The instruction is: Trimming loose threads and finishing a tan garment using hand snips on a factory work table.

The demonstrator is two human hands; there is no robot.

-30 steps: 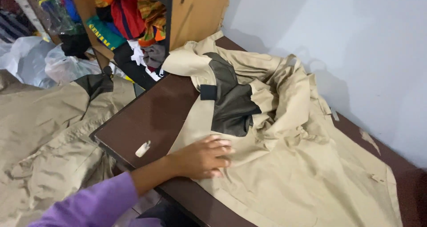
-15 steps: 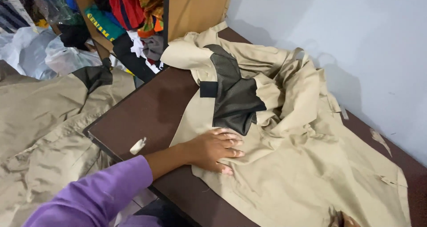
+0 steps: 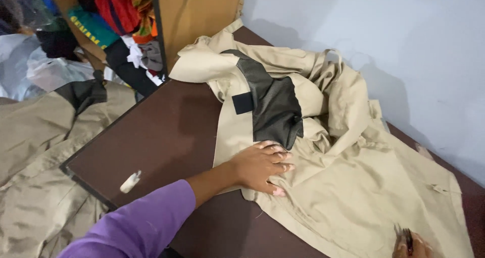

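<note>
A beige garment (image 3: 353,187) with a black mesh lining panel (image 3: 275,106) lies crumpled on a dark brown table (image 3: 166,142). My left hand (image 3: 260,167), in a purple sleeve, rests flat on the garment's near edge just below the black panel, fingers slightly apart, pressing the cloth down. Only the fingertips of my right hand (image 3: 417,248) show at the bottom right edge, over the beige cloth. They are closed around a small dark tool (image 3: 404,236) whose kind I cannot make out.
A small white scrap (image 3: 130,181) lies near the table's left edge. More beige garments (image 3: 35,162) are piled beside the table on the left. A wooden shelf (image 3: 202,15) stuffed with coloured clothes stands behind. A pale wall (image 3: 379,35) runs along the right.
My left hand has stayed pressed on the garment's edge. My right hand with the dark tool has come into view at the bottom right.
</note>
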